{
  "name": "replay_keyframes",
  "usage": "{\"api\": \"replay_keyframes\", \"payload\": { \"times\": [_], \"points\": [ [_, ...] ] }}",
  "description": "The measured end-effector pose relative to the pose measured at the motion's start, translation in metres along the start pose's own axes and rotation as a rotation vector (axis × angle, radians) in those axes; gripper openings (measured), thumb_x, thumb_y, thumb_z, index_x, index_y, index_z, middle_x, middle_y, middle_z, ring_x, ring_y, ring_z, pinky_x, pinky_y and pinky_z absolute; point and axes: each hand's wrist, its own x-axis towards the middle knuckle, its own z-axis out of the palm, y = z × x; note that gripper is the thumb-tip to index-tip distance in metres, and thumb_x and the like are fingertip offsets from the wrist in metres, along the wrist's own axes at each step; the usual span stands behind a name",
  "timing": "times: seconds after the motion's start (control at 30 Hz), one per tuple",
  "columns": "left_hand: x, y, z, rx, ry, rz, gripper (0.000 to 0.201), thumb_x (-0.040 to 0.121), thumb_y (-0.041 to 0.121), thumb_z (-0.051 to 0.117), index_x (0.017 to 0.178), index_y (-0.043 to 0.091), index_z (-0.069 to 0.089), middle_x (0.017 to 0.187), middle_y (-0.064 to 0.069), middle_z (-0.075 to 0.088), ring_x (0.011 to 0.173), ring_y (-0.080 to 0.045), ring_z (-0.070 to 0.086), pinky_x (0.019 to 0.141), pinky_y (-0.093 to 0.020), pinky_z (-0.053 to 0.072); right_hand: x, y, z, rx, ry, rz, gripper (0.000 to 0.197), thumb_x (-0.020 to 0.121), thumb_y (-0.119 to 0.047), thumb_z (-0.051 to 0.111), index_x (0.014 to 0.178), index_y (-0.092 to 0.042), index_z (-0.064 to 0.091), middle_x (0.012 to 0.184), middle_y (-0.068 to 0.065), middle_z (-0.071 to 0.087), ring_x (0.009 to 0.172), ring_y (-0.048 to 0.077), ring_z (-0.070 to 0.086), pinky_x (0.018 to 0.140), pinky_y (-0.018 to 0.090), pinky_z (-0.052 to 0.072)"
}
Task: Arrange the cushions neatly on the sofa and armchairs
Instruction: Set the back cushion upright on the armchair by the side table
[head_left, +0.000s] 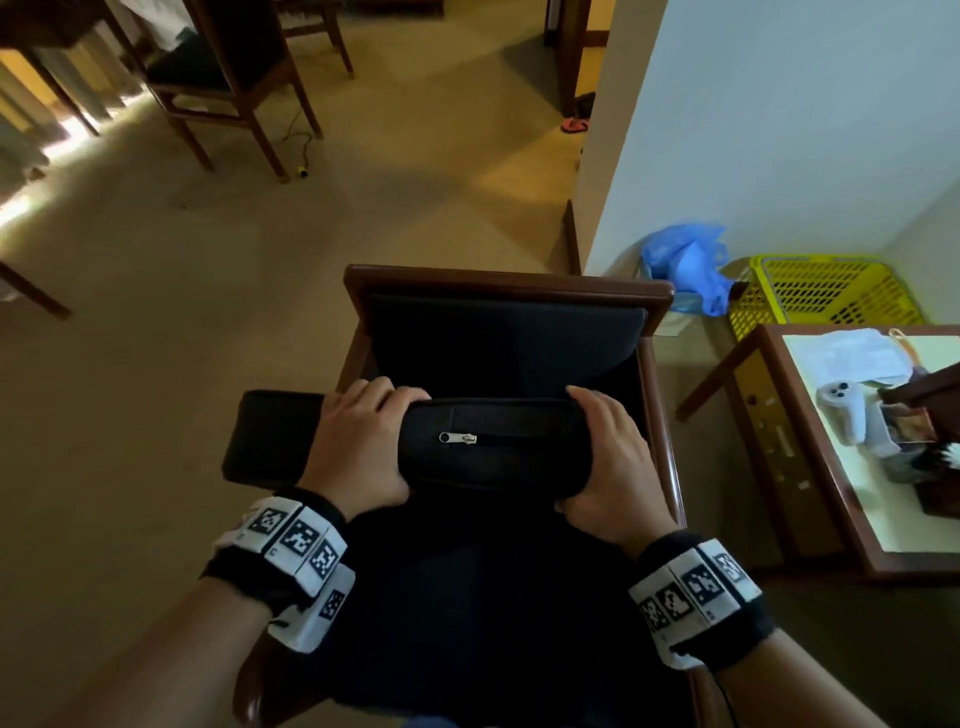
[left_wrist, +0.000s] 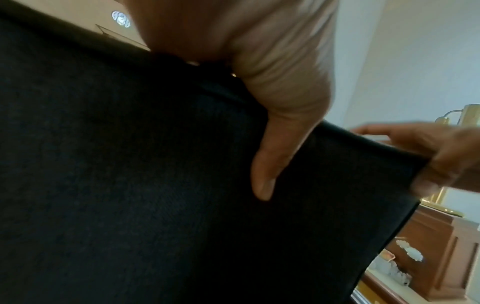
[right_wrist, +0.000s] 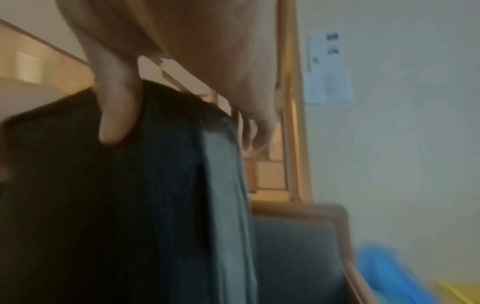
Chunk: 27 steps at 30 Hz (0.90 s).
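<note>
- While both hands are clamping its near edge, a black cushion (head_left: 488, 447) is hanging over the seat of a wooden armchair (head_left: 509, 283), its zipper (head_left: 457, 438) facing up toward the head camera.
- The left hand (head_left: 358, 447) is gripping the zippered edge at about 9 o'clock of the zipper, fingers curling over the top and the thumb (left_wrist: 267, 168) pressing flat on the dark face, as the left wrist view is showing.
- The right hand (head_left: 608, 462) is gripping the same edge at about 3 o'clock, at the cushion's right corner, fingers wrapping over the top and the thumb (right_wrist: 114, 119) lying against the fabric.
- Judging by its squared edges, the cushion is looking like a foam slab in a woven cover: fairly light, bulky, somewhat springy, not fragile and not slippery.
- Holding it wide along one edge, one hand toward each corner as now, is likely giving the best control; a one-handed grip is likely letting it swing or sag.
- A second dark pad (head_left: 270, 436) is jutting out at 9 o'clock beyond the left hand, past the armchair's side; whether it is touching the held cushion is not clear.
- At 3 o'clock a worktop (head_left: 831, 467) is carrying small items, with a yellow basket (head_left: 826, 291) and a blue bag (head_left: 685, 265) at about 1 o'clock on the floor.
</note>
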Motion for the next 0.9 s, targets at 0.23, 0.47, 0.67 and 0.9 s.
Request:
{"api": "replay_keyframes", "payload": {
  "times": [0.23,0.47,0.67,0.9],
  "points": [
    [-0.027,0.007,0.006,-0.028,-0.013,-0.048,0.093,0.054,0.044,0.075,0.139,0.029,0.041,0.127,0.001,0.047,0.119,-0.022,0.048,0.095,-0.041,0.034,0.026,-0.085,0.049,-0.514,-0.288,-0.116,0.103,0.057,-0.046,0.071,0.145,-0.017,0.026,0.134,0.008,0.043,0.127,0.031,0.039,0.113,0.059,0.015],
    [-0.061,-0.079,-0.021,0.156,-0.226,-0.084,0.120,0.036,0.067,0.075,0.143,0.028,0.036,0.136,0.004,0.047,0.121,-0.022,0.048,0.092,-0.046,0.036,-0.001,-0.070,0.064,-0.541,-0.132,-0.199,0.095,0.040,-0.047,0.069,0.127,-0.017,0.047,0.108,0.003,0.054,0.099,0.027,0.054,0.097,0.052,0.038],
    [-0.064,-0.081,-0.026,0.074,-0.187,-0.079,0.089,0.037,0.051,0.082,0.118,0.034,0.049,0.104,0.010,0.060,0.093,-0.019,0.063,0.080,-0.039,0.033,-0.005,-0.066,0.058,-0.474,-0.067,-0.188,0.073,0.042,-0.040,0.067,0.111,-0.020,0.058,0.096,-0.003,0.058,0.088,0.026,0.057,0.085,0.046,0.040],
    [-0.007,0.007,-0.104,0.149,-0.045,0.201,0.055,0.046,0.041,0.074,0.097,0.024,0.067,0.084,0.010,0.065,0.076,-0.016,0.062,0.076,-0.033,0.027,0.001,-0.032,-0.041,-0.283,0.040,-0.121,0.078,0.032,-0.032,0.069,0.108,-0.025,0.061,0.097,-0.009,0.062,0.094,0.027,0.061,0.078,0.037,0.032]
  ]
}}
